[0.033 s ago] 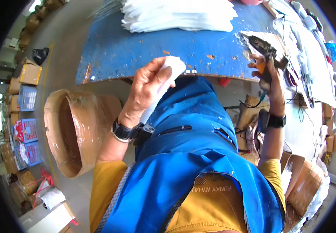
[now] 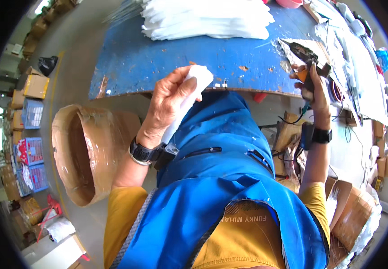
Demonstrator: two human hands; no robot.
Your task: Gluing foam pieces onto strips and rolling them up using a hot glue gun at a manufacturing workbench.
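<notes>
Left hand (image 2: pixel 169 105): grip closed on white strip (image 2: pixel 189 89).
Right hand (image 2: pixel 315 87): grips tool (image 2: pixel 305 56).
Tip: steady strip on surface (image 2: pixel 167 58).

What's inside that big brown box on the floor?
The tape-wrapped cardboard box near the left hand lies tipped, its opening facing sideways. Only bare brown inner walls show; its deepest part is shadowed, so anything there stays hidden.

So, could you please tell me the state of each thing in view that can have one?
left hand: closed around a white folded piece
white folded piece: held up, off the table
right hand: gripping a dark hand tool
dark hand tool: tip resting over the blue table
white stack: lying flat
taped cardboard bin: open
</notes>
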